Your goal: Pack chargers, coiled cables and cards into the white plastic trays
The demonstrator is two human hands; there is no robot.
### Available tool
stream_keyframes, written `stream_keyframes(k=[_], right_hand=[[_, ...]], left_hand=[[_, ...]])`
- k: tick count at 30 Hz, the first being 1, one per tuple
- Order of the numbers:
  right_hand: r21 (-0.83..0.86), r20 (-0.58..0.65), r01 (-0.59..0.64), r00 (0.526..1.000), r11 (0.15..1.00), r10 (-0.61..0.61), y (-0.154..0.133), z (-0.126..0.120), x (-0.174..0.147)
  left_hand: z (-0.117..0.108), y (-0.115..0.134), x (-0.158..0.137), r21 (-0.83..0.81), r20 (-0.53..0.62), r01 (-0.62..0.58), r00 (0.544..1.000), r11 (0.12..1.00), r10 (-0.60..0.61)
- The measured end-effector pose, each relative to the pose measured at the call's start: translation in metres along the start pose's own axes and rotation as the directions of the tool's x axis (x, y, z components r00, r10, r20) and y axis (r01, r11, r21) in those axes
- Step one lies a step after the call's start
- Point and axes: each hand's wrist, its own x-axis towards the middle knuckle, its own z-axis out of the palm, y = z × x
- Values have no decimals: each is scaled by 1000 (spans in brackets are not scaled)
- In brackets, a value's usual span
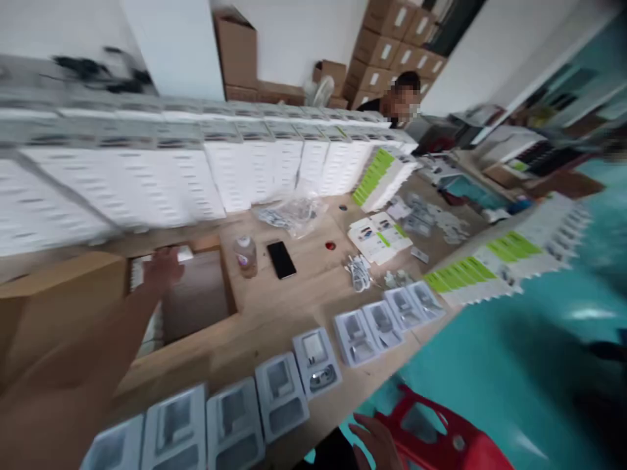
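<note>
My left hand (164, 267) reaches into an open cardboard box (226, 281) at the left of the table. Its fingers curl down over white items packed along the box's left side, and a small white piece (185, 253) shows beside the fingertips. Blur hides what exactly they grip. My right hand (375, 440) is low at the bottom edge, fingers apart and holding nothing, beside a red plastic stool (441, 431). Between the hands, a row of open white trays (281, 391) lines the table's front edge. One tray (316, 359) holds a white charger and a coiled cable.
Tall stacks of white boxes (255, 163) wall off the table's back. A bottle (245, 256), a black phone (281, 260), plastic bags (298, 212), white cables (360, 272) and printed cartons (379, 236) lie mid-table. A co-worker (392, 101) is behind the stacks.
</note>
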Motion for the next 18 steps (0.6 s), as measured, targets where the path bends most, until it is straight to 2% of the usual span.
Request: stream_keyframes(k=[2,5,7,9,13,16,18], right_hand=[[-14,-31,-42,999,999,42,-11,-5,3],[-32,-12,-25,1000,999,24,-25,-9,14],[-41,17,-15,1000,999,15,-30,-10,21],[-53,52,-31,998,998,34,-30,-11,26],[-126,111,-103,987,987,117,-12,-16,44],[-261,105,-123,982,957,155,15,-16,69],[-337,137,-129,973,932,184,35,-12,87]], left_hand=[[16,-4,13,126,-22,-36,999,991,39],[31,-12,18,314,-114,-93,984,945,135],[36,-17,20,370,-112,-120,979,921,172],[38,-21,26,410,-74,-111,985,905,154],[39,-24,41,453,14,-31,1000,891,28],[31,-19,40,466,83,-79,996,881,45],[17,-12,28,403,35,-33,999,915,21]])
